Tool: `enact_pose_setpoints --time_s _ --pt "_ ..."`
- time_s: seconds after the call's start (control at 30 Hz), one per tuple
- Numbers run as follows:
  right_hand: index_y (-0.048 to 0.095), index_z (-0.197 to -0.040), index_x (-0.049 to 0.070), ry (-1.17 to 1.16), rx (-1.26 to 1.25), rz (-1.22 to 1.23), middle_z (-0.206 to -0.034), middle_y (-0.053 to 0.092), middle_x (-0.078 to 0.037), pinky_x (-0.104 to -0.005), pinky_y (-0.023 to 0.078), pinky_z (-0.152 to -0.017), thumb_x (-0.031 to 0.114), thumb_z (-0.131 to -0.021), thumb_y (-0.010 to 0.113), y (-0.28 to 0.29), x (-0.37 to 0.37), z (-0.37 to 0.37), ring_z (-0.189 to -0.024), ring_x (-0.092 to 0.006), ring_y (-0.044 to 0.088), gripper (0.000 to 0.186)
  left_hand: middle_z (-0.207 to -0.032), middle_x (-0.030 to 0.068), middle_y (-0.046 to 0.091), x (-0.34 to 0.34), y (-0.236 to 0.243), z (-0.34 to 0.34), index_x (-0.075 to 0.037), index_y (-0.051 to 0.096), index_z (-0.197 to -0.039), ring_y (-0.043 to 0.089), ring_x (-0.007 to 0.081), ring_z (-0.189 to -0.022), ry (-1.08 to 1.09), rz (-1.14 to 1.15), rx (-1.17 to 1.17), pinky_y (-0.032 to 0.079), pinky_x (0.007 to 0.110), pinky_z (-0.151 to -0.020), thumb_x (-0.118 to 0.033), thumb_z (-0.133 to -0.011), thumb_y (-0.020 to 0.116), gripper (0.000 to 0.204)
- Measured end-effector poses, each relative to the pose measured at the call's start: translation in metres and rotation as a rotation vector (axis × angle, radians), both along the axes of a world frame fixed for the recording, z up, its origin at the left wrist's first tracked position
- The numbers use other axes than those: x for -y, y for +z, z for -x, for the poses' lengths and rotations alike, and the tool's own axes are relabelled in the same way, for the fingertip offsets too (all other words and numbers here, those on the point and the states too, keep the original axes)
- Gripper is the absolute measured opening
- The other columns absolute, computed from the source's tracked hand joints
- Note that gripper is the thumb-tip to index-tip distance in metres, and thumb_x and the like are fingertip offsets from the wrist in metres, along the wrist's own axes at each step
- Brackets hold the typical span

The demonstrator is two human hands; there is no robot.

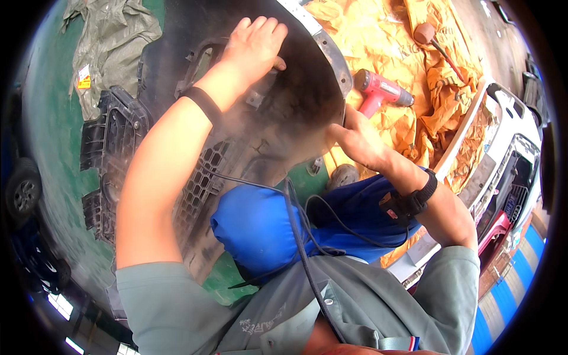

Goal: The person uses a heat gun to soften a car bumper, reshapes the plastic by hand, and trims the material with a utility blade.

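Note:
A large car bumper (pixel 302 112) lies with its dark, dusty inner side facing me, a curved flange with holes along its right edge. My left hand (pixel 254 50) is over that inner side near the top, fingers curled and closed; whatever is under them is hidden. At the bumper's right edge, my right hand (pixel 362 142) grips the rim, some of its fingers out of sight behind it. Just above that hand, a red heat gun (pixel 381 92) rests on orange sheeting (pixel 438 112). My knee in blue trousers (pixel 254 225) is beside the bumper's lower part.
A mallet (pixel 425 34) lies on the sheeting at upper right. Black grille parts (pixel 112 136) and a grey-green cover (pixel 112 47) are at left on the green floor (pixel 56 154). A dark cable (pixel 296 219) hangs across my lap. A white bumper (pixel 515 130) stands far right.

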State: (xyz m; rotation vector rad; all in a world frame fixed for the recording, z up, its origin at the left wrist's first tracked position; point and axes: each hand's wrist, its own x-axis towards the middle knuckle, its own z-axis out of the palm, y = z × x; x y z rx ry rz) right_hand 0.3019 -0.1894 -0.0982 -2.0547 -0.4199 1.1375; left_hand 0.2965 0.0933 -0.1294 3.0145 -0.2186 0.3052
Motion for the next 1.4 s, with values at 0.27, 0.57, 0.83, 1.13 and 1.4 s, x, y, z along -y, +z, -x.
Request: enact_pose_setpoints --time_s 0.27,0.57,0.83,1.13,1.4 --pt "0.052 -0.101 -0.017 0.046 0.003 0.058 -0.091 0.063 -0.034 -0.0467 0.051 -0.083 0.028 -0.084 0.06 0.01 -0.001 -0.007 -0.093 -0.0431 0.064 0.049 -0.123 0.0097 0.049 0.011 0.014 0.001 -0.009 0.046 -0.12 0.05 0.0263 -0.118 -0.16 -0.256 0.159 0.039 0.04 -0.105 -0.038 -0.055 0.088 0.083" --pt "0.05 -0.102 -0.016 0.075 0.029 0.012 -0.09 0.062 -0.034 -0.0467 0.05 -0.081 0.029 -0.085 0.061 0.017 0.0 -0.007 -0.092 -0.0417 0.064 0.049 -0.143 0.0084 0.044 0.0 0.041 -0.04 -0.013 0.028 -0.153 0.04 0.0283 -0.139 -0.319 -0.26 -0.036 0.024 0.044 -0.124 -0.041 -0.045 0.092 0.129" --pt "0.051 -0.108 -0.013 0.047 -0.047 -0.018 -0.094 0.064 -0.03 -0.0446 0.051 -0.082 0.025 -0.084 0.061 0.026 0.005 -0.014 -0.094 -0.0387 0.065 0.047 -0.129 0.0102 0.05 0.005 0.037 -0.029 -0.008 0.041 -0.138 0.047 0.0294 -0.129 -0.31 -0.286 0.069 0.03 0.046 -0.118 -0.037 -0.044 0.092 0.11" --pt "0.053 -0.11 -0.012 -0.035 -0.098 -0.094 -0.093 0.067 -0.025 -0.0407 0.051 -0.084 0.021 -0.081 0.063 0.009 0.007 -0.011 -0.093 -0.0335 0.066 0.045 -0.127 0.0103 0.051 0.002 0.035 -0.021 -0.009 0.042 -0.133 0.05 0.0301 -0.126 -0.278 -0.34 0.242 0.034 0.045 -0.115 -0.032 -0.043 0.092 0.105" --pt "0.059 -0.108 -0.007 -0.073 -0.227 -0.116 -0.091 0.069 -0.017 -0.0355 0.052 -0.082 0.016 -0.08 0.064 -0.001 0.017 -0.012 -0.09 -0.0245 0.067 0.036 -0.119 0.0135 0.058 0.009 0.052 -0.021 -0.005 0.052 -0.124 0.055 0.0317 -0.118 -0.304 -0.337 0.294 0.04 0.045 -0.109 -0.023 -0.065 0.078 0.067"
